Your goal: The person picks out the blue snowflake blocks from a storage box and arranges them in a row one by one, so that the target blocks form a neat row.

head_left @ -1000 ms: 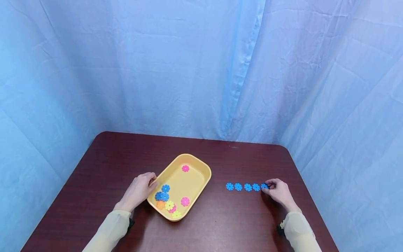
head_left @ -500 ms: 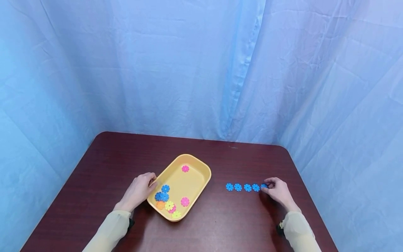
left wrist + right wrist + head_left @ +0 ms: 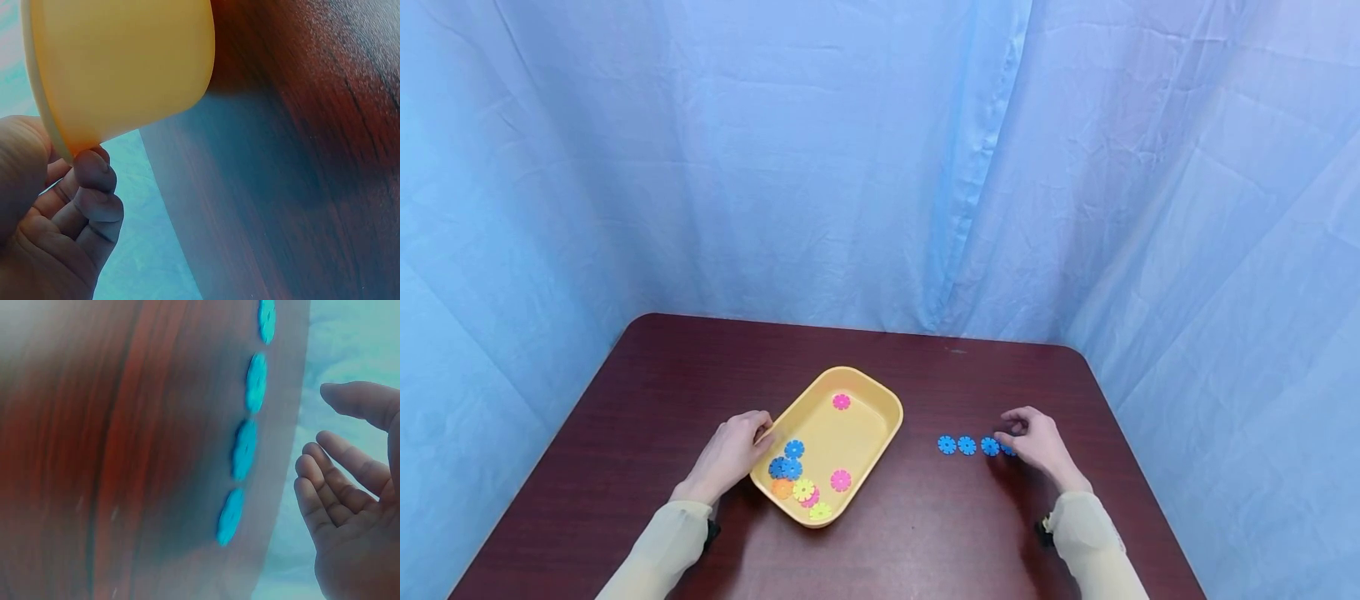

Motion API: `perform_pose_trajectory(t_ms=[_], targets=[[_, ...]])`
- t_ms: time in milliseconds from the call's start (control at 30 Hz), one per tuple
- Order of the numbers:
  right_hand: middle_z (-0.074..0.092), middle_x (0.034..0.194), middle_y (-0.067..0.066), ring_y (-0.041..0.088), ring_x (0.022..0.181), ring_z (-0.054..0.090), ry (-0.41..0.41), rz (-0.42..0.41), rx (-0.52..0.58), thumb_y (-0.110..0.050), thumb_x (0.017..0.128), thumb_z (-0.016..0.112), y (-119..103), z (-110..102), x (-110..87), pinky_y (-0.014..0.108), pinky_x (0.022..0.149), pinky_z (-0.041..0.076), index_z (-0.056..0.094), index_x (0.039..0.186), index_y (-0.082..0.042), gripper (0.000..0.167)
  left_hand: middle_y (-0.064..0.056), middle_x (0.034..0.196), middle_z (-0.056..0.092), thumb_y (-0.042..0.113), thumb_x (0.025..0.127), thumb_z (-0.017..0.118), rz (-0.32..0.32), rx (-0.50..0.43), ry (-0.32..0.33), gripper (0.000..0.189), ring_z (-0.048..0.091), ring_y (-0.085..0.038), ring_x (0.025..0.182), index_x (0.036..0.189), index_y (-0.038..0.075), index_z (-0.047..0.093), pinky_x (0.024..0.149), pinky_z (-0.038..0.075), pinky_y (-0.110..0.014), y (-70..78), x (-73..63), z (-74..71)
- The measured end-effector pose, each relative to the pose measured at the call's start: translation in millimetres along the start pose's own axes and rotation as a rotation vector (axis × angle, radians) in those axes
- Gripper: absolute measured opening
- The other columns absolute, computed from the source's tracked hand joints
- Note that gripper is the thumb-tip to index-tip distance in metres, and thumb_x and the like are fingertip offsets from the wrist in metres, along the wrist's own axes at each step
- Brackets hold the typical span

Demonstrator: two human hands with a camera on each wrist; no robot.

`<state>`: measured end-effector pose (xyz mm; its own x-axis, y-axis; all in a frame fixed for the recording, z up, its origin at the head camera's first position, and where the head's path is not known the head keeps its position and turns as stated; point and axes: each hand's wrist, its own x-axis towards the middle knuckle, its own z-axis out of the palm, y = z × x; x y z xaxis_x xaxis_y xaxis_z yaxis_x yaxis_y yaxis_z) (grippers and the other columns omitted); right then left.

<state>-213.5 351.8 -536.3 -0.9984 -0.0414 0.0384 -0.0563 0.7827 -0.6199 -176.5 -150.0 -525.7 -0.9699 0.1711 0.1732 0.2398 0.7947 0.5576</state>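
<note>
My left hand grips the left rim of a yellow plastic tray, thumb on one side and fingers curled on the other; the left wrist view shows this hold on the tray wall. On the table to the right lies a row of blue notched snowflake discs. Over the right end of that row hovers my right hand, which hides part of it. In the right wrist view the right hand has thumb and fingers spread apart, holding nothing, away from the blue discs.
Inside the tray lie loose snowflake discs: blue, orange, yellow and pink, mostly gathered at the near left end. A dark red-brown table carries everything. Light blue curtains hang around it.
My right hand has let go of the rightmost blue disc and shifted left over the row, fingers parting. The left hand and the tray stay in place.
</note>
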Motion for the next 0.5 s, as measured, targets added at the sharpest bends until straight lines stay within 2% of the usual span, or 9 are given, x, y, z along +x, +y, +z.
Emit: perform_pose_trajectory(t_ms=[267, 500], targets=[[0.062, 0.096, 0.014, 0.024, 0.084, 0.055, -0.030, -0.054, 0.044, -0.015, 0.084, 0.080, -29, 20, 8.8, 0.037, 0.073, 0.048, 0.068, 0.114, 0.001, 0.037, 0.003, 0.068, 0.049, 0.008, 0.088, 0.076, -0.011, -0.003, -0.014, 0.016, 0.044, -0.012, 0.059, 0.081, 0.013, 0.062, 0.054, 0.037, -0.026, -0.1, 0.1, -0.7], [0.063, 0.096, 0.013, 0.024, 0.085, 0.058, -0.038, -0.081, 0.070, -0.015, 0.083, 0.081, -50, 33, 16.9, 0.040, 0.078, 0.050, 0.069, 0.114, 0.000, 0.037, 0.004, 0.070, 0.051, 0.010, 0.089, 0.075, -0.025, -0.007, -0.031, 0.014, 0.045, -0.012, 0.060, 0.083, 0.013, 0.063, 0.054, 0.039, -0.026, -0.4, 0.5, -0.4]])
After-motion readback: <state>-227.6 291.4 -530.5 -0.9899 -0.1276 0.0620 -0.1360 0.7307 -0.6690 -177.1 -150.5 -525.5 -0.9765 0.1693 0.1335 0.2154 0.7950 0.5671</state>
